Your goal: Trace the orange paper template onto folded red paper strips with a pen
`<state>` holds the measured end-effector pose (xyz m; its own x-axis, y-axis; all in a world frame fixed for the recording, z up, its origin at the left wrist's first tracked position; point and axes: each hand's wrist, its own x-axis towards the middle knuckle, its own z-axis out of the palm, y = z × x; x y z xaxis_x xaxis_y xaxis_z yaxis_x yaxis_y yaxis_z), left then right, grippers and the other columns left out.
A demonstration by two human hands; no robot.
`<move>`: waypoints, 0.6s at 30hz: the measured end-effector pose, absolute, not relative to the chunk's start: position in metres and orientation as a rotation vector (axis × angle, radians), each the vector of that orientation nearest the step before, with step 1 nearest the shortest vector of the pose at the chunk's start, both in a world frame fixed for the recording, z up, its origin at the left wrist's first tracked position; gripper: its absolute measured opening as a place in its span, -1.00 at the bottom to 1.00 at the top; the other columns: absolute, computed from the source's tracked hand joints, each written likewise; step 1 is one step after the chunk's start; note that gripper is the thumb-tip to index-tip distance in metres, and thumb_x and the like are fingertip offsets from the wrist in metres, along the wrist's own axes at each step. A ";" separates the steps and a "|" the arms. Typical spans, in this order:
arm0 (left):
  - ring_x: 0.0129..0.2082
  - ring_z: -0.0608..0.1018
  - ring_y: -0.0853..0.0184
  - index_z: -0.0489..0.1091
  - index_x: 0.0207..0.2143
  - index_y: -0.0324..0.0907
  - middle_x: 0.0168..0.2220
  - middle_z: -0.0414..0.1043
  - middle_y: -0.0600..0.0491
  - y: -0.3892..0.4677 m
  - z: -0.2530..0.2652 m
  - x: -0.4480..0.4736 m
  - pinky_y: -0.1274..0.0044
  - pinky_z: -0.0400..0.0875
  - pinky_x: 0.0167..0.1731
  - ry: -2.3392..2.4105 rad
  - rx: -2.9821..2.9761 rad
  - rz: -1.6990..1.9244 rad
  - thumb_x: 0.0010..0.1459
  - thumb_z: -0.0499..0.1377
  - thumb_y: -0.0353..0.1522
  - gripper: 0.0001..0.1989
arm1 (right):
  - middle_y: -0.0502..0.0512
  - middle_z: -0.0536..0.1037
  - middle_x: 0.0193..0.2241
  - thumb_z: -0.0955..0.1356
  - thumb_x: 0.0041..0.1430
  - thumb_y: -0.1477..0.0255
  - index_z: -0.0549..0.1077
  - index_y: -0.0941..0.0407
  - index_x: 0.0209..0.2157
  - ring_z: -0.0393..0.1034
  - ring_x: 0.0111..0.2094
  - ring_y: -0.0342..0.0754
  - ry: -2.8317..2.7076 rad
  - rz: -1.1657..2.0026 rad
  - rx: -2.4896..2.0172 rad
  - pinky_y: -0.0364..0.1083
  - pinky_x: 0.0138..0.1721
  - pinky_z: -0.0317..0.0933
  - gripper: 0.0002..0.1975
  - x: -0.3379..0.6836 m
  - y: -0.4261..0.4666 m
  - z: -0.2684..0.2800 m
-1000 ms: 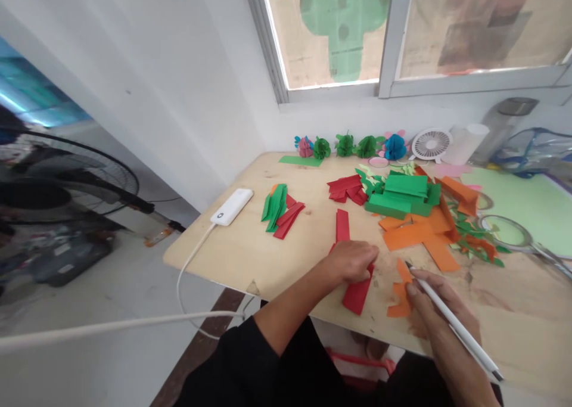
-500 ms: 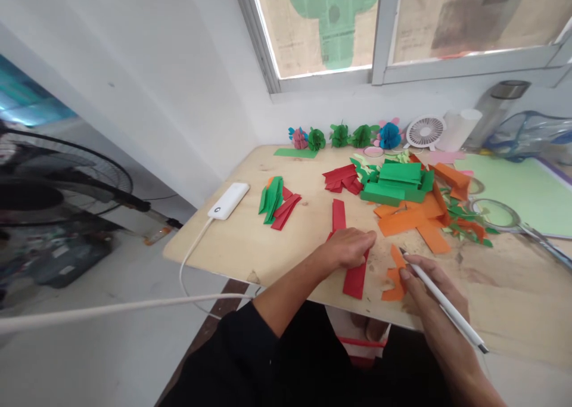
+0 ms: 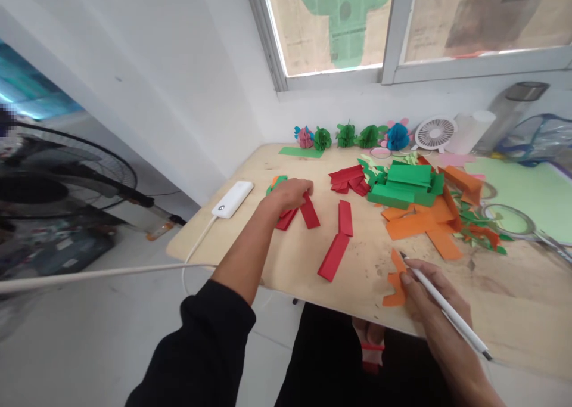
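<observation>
My left hand (image 3: 292,193) is over the small pile on the left of the table, fingers closed on a red folded paper strip (image 3: 310,212). Under it lie another red strip (image 3: 286,219) and green folded strips, mostly covered by the hand. In my right hand (image 3: 440,297) is a white pen (image 3: 447,307), its dark tip pointing away from me. The thumb of that hand also presses an orange paper cutout (image 3: 395,283) with notched edges against the fingers. Two more red strips, one farther (image 3: 345,218) and one nearer (image 3: 334,257), lie between my hands.
Green folded strips (image 3: 404,183), orange papers (image 3: 413,223) and red strips (image 3: 348,179) are heaped at centre right. Paper flowers (image 3: 346,135) and a small white fan (image 3: 435,133) line the wall. A white power bank (image 3: 233,199) with a cable lies at left; scissors (image 3: 552,245) lie at right.
My left hand has moved left and away from me, carrying a red strip from the middle to the left pile. My right hand keeps the pen and orange cutout almost in place.
</observation>
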<state>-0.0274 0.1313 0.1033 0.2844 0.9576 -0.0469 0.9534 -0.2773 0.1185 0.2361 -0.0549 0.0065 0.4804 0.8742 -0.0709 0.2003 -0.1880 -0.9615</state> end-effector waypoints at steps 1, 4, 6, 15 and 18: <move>-0.16 0.53 0.20 0.45 -0.19 -0.13 -0.17 0.51 0.01 0.134 0.097 -0.027 0.48 0.34 -0.19 1.846 2.404 0.068 0.00 0.15 -0.57 -0.69 | 0.08 0.62 -0.30 0.47 -0.10 0.10 0.58 0.04 -0.20 0.49 -0.33 0.00 -0.938 0.802 -1.659 -0.11 -0.38 0.33 -0.57 0.235 -0.054 0.007; 0.02 0.45 0.12 0.38 -0.01 -0.15 0.03 0.43 -0.08 0.120 0.073 -0.017 0.40 0.31 -0.07 1.880 2.390 0.172 0.11 0.13 -0.49 -0.63 | 0.07 0.61 -0.33 0.46 -0.06 0.13 0.57 0.04 -0.23 0.50 -0.32 -0.01 -0.972 0.804 -1.633 -0.10 -0.37 0.34 -0.63 0.231 -0.053 0.009; 0.00 0.47 0.18 0.41 -0.04 -0.13 -0.02 0.48 -0.03 0.095 0.055 -0.007 0.44 0.30 -0.07 1.846 2.371 0.232 0.18 0.12 -0.41 -0.72 | 0.07 0.61 -0.33 0.46 -0.05 0.16 0.56 0.05 -0.23 0.49 -0.34 -0.01 -0.979 0.789 -1.626 -0.10 -0.37 0.34 -0.64 0.228 -0.051 0.010; -0.41 0.49 0.30 0.43 -0.51 -0.18 -0.49 0.47 0.05 -0.005 0.018 0.026 0.50 0.15 -0.41 1.867 2.170 0.351 0.24 0.11 -0.28 -0.72 | 0.03 0.59 -0.41 0.45 -0.05 0.20 0.55 0.04 -0.24 0.44 -0.40 -0.07 -1.046 0.758 -1.654 -0.11 -0.35 0.33 -0.68 0.219 -0.048 0.007; -0.41 0.49 0.31 0.42 -0.53 -0.18 -0.51 0.47 0.06 -0.015 0.021 0.043 0.49 0.15 -0.39 1.830 2.139 0.399 0.22 0.13 -0.33 -0.74 | 0.03 0.58 -0.40 0.44 -0.04 0.19 0.54 0.05 -0.23 0.43 -0.39 -0.07 -1.070 0.758 -1.641 -0.12 -0.35 0.31 -0.67 0.216 -0.048 0.005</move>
